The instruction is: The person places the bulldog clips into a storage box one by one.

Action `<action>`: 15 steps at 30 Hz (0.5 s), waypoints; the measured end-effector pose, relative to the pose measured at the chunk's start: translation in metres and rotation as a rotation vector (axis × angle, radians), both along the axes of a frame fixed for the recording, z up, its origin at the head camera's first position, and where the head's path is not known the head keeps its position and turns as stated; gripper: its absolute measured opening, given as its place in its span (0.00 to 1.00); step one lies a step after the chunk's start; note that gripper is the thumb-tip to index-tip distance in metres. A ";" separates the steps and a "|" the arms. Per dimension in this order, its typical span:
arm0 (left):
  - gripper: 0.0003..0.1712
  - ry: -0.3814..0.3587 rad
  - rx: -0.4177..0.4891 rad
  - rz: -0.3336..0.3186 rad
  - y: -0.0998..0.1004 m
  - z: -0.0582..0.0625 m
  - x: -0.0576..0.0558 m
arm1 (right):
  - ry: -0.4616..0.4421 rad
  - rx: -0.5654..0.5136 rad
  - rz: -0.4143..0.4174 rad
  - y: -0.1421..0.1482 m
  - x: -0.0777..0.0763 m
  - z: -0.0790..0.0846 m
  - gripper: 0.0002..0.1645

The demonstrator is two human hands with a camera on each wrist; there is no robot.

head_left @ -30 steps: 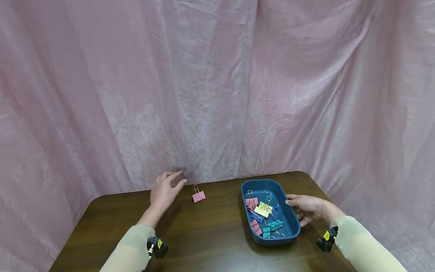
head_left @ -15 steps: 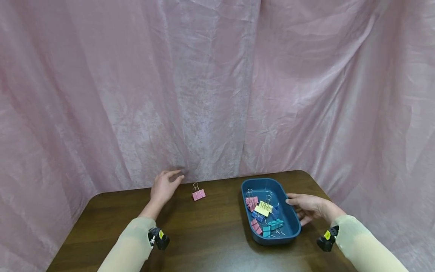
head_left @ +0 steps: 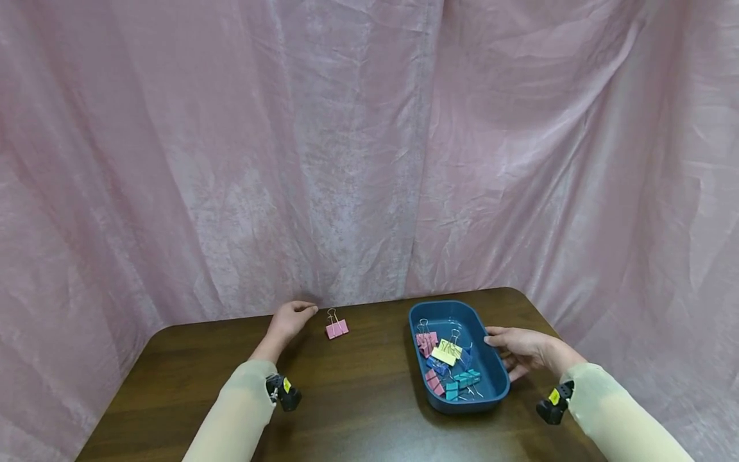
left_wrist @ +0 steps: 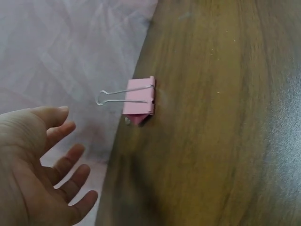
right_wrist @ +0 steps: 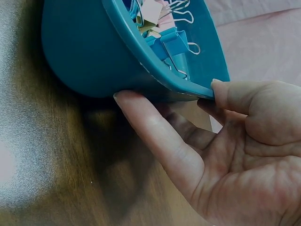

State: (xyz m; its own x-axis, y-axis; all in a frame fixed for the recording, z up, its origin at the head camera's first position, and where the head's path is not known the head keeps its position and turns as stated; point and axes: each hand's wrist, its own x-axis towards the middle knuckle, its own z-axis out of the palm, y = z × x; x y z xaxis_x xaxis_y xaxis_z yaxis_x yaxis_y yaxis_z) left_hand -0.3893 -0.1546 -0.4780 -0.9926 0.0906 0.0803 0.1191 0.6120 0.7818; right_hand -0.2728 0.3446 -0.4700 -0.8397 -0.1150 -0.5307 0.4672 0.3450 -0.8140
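A pink binder clip (head_left: 337, 329) with silver wire handles lies near the table's far edge. Just left of it is my left hand (head_left: 290, 321), holding nothing; in the left wrist view its fingers (left_wrist: 70, 165) are loosely bent and apart from the pink clip (left_wrist: 139, 98). My right hand (head_left: 522, 350) grips the right side of a dark blue tray (head_left: 493, 378). In the right wrist view the thumb (right_wrist: 230, 96) lies at the tray's rim, other fingers against the outer wall. Inside the tray are several binder clips: pink, a yellow one (head_left: 447, 351), blue, and teal (head_left: 466, 378).
The brown wooden table (head_left: 358, 398) has rounded far corners. A pink curtain (head_left: 346, 160) hangs right behind its far edge. Small black wrist cameras (head_left: 284, 393) sit on both sleeves.
My left hand has moved slightly toward the pink clip, its thumb and forefinger coming closer together. The right hand and the tray stay in place.
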 end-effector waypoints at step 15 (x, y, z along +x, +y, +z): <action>0.19 -0.036 -0.070 0.111 0.019 -0.020 -0.005 | 0.004 0.006 -0.016 0.000 0.001 -0.001 0.35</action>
State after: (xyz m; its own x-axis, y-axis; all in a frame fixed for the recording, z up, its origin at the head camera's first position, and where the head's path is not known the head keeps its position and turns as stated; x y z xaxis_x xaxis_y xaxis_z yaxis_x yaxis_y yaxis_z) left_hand -0.3939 -0.1357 -0.4979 -0.9990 -0.0160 0.0418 0.0202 0.6730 0.7394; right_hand -0.2722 0.3442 -0.4713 -0.8438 -0.0978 -0.5277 0.4693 0.3425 -0.8139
